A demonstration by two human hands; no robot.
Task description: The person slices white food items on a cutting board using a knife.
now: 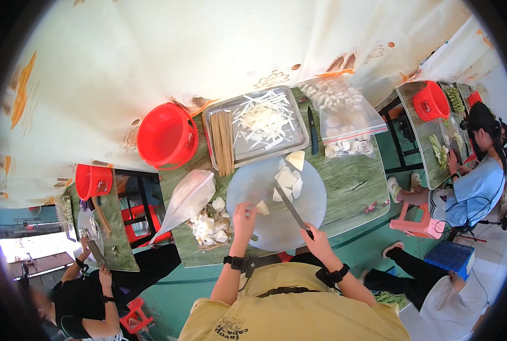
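My right hand point(318, 244) grips the dark handle of a knife point(291, 206). Its blade slants up and left across a round translucent cutting board point(274, 232), ending beside several pale white slices point(287, 181). My left hand point(243, 221) is over the board's left side with fingers bent and apart. Right by its fingertips lies a pale wedge point(262, 208); whether they touch is hard to tell. Another pale chunk point(295, 160) sits at the board's far edge. Left of the board is a heap of whitish trimmings point(210, 228).
Behind the board stands a metal tray point(253, 157) with white strips point(264, 117) and wooden skewers point(222, 143). A red bucket point(167, 135), plastic bag point(191, 194), dark knife point(312, 130) and zip bags of pale food point(347, 119) surround it. People work at tables on both sides.
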